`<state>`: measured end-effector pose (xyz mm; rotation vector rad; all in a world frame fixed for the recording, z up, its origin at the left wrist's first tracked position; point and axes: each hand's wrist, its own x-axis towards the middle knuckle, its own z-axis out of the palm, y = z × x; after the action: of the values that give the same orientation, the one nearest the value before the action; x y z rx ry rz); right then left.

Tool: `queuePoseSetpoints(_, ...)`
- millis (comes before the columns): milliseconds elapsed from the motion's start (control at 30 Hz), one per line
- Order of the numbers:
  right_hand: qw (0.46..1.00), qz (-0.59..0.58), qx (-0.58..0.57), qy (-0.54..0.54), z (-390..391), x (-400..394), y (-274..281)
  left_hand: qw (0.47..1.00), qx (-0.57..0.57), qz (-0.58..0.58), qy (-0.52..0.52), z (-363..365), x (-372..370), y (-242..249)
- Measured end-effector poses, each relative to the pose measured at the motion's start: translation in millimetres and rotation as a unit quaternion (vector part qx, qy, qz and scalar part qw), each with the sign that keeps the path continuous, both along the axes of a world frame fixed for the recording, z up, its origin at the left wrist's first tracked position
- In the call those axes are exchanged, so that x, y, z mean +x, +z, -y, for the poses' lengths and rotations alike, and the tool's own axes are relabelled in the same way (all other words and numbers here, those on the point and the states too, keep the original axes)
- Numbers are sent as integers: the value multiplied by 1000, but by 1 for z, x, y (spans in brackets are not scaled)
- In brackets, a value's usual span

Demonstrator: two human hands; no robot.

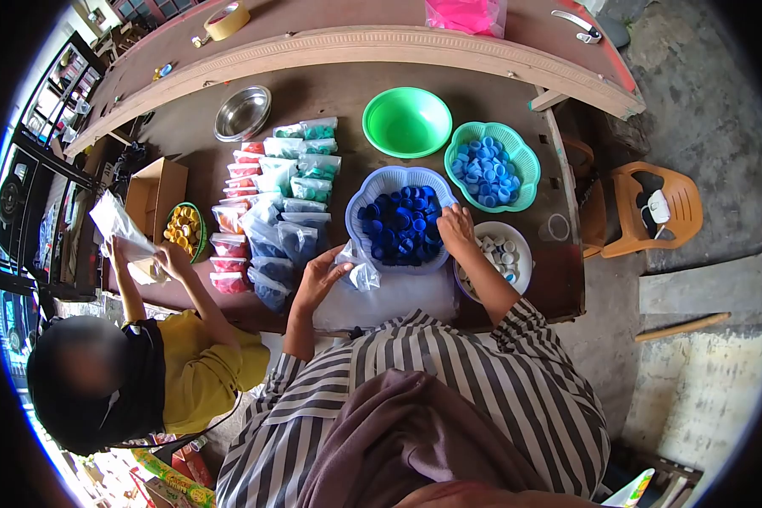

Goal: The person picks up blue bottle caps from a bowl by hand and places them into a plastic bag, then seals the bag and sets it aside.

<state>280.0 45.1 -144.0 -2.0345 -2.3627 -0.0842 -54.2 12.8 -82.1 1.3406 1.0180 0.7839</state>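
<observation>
My left hand is closed on a clear plastic bag, held at the near left side of a lavender basket. Dark blue bottle caps fill that basket. Over the basket's right rim, my right hand has its fingers drawn together; whether a cap is in them is hidden. Just below that hand stands a white bowl of white caps. Left of the baskets, filled bags lie in rows: red ones, green ones and blue ones.
A green bowl, a teal basket of light blue caps and a steel bowl stand farther back. A raised shelf crosses behind. At left, another person holds a white plastic packet beside yellow caps.
</observation>
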Motion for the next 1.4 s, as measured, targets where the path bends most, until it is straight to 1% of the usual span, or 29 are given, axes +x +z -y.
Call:
queuePoseSetpoints(67, 1000, -24, -17, -10, -6, 1, 6, 1000, 3, 1, 3, 0, 0, 1)
queuePoseSetpoints(100, 974, -212, -74, -30, -12, 6, 7, 1000, 6, -9, 5, 1, 0, 3)
queuePoseSetpoints(133, 910, -392, -129, -50, -14, 8, 6, 1000, 7, -19, 7, 2, 0, 4)
queuePoseSetpoints(167, 909, -393, -130, -49, -12, 10, 5, 1000, 7, -20, 8, 4, 0, 3)
queuePoseSetpoints(200, 812, -545, -191, -84, -8, 9, 14, 1000, 4, -18, 8, 4, 0, 3)
queuePoseSetpoints(233, 685, -677, -243, -115, -4, 10, 24, 1000, 2, -15, 7, 3, 1, 2)
queuePoseSetpoints(267, 639, -714, -267, -104, 0, 9, 31, 1000, 4, -15, 7, 2, 3, 2)
queuePoseSetpoints(300, 639, -714, -266, -103, 3, 8, 35, 1000, 3, -14, 6, 2, 4, 2)
queuePoseSetpoints(367, 561, -771, -280, -109, 10, 0, 40, 1000, 3, -15, 9, 2, 6, 3)
queuePoseSetpoints(400, 552, -782, -273, -100, 14, -6, 46, 1000, 2, -14, 7, 1, 7, 5)
queuePoseSetpoints(433, 567, -777, -264, -74, 17, -13, 50, 1000, 1, -14, 6, 2, 8, 6)
queuePoseSetpoints(500, 643, -738, -204, 4, 24, -38, 56, 1000, -1, -26, 11, 3, 10, 10)
queuePoseSetpoints(567, 700, -693, -136, 105, 28, -65, 60, 1000, -3, -25, 1, 4, 13, 18)
queuePoseSetpoints(633, 842, -494, 19, 215, 38, -88, 78, 1000, 0, -28, -2, 4, 13, 12)
queuePoseSetpoints(700, 888, -398, 74, 218, 47, -107, 93, 999, 23, -34, -12, 5, 14, 8)
queuePoseSetpoints(733, 922, -313, 79, 214, 47, -112, 91, 999, 21, -34, -14, 7, 15, 7)
queuePoseSetpoints(800, 916, -312, 83, 237, 49, -118, 82, 997, 56, -42, -23, 10, 17, 7)
queuePoseSetpoints(867, 915, -292, 54, 272, 52, -118, 73, 998, 38, -37, -16, 12, 15, 1)
queuePoseSetpoints(900, 915, -293, 52, 272, 52, -116, 73, 999, 21, -31, -10, 12, 15, 2)
queuePoseSetpoints(967, 913, -318, -47, 252, 52, -108, 74, 999, 30, -32, -3, 14, 15, 4)
queuePoseSetpoints(1033, 910, -330, -45, 246, 51, -97, 83, 999, 39, -31, 4, 13, 15, 3)
queuePoseSetpoints(1100, 907, -344, -44, 239, 43, -83, 81, 1000, 4, 6, 19, 11, 13, -2)
queuePoseSetpoints(1167, 793, -561, -122, 202, 27, -66, 69, 999, -7, -12, 30, 9, 11, 1)
queuePoseSetpoints(1233, 769, -630, -84, 75, 19, -50, 66, 999, -19, -28, 41, 7, 8, -1)
queuePoseSetpoints(1267, 788, -613, -52, 27, 11, -39, 52, 999, -17, -11, 50, 5, 6, -5)
queuePoseSetpoints(1300, 841, -541, -19, -11, 5, -26, 35, 998, -14, 6, 60, 4, 5, -7)
queuePoseSetpoints(1333, 899, -436, 45, -22, 2, -16, 20, 998, -10, 19, 66, 4, 8, -2)
queuePoseSetpoints(1367, 941, -328, 58, -57, 1, -11, 9, 998, -11, 19, 66, 3, 8, -1)
queuePoseSetpoints(1400, 950, -298, 37, -81, 0, -10, 5, 998, -5, 15, 68, 1, 8, -1)
